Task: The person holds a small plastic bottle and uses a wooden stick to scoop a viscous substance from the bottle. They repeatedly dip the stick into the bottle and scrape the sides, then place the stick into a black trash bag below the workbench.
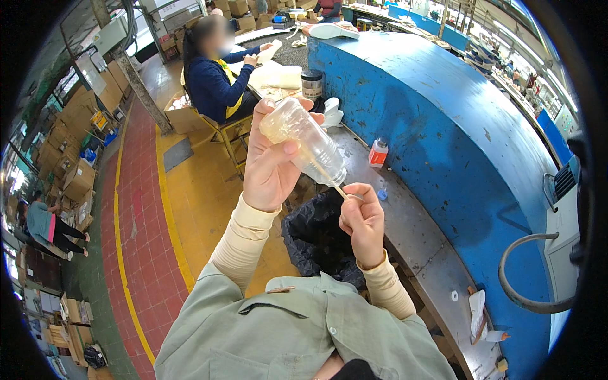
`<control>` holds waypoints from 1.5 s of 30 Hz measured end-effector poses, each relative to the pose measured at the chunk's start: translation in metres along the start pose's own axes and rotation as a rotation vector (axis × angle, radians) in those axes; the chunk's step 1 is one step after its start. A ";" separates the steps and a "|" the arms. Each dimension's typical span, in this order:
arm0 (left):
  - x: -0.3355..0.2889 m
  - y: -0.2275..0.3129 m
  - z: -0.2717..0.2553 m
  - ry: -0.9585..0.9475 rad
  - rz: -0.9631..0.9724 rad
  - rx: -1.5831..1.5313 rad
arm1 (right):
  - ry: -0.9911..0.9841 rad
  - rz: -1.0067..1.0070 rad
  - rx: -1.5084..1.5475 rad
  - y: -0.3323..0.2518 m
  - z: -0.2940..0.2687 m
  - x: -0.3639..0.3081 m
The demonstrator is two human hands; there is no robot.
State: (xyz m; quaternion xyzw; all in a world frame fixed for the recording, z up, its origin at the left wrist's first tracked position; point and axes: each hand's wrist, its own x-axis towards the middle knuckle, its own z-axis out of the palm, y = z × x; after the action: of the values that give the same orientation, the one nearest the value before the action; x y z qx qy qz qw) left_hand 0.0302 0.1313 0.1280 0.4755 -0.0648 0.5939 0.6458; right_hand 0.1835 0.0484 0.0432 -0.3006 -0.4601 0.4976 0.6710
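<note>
A clear plastic bottle (316, 151) is tilted, its mouth pointing down and to the right. My left hand (266, 171) is wrapped round its upper end; a pale yellowish residue shows inside there. Between thumb and fingers, my right hand (362, 223) pinches a thin pale stick (340, 190) that runs in through the bottle's mouth. A black bin bag (310, 231) hangs below my hands. On the metal ledge to the right lies a small blue cap (382, 194), near a red and white bottle (378, 154).
A tall blue bench (437, 120) curves along the right, with a shoe (332, 30) on top. A metal ledge (421, 244) runs beside it, bearing a small orange-tipped bottle (496, 336). Ahead left, a seated co-worker (218, 82) handles a pale piece near a jar (311, 84).
</note>
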 end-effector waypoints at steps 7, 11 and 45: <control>0.000 -0.002 0.007 -0.007 -0.027 0.015 | 0.059 -0.046 -0.061 0.008 0.001 0.005; 0.002 -0.001 0.010 -0.028 -0.049 0.036 | -0.060 0.079 -0.006 0.007 -0.010 0.002; 0.013 0.003 0.019 -0.028 -0.075 0.088 | -0.039 -0.167 0.131 0.009 0.004 0.019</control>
State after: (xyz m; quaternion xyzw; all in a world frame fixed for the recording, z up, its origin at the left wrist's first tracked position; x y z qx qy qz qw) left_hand 0.0403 0.1274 0.1483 0.5137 -0.0299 0.5650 0.6450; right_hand 0.1774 0.0694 0.0429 -0.2067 -0.4631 0.4748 0.7193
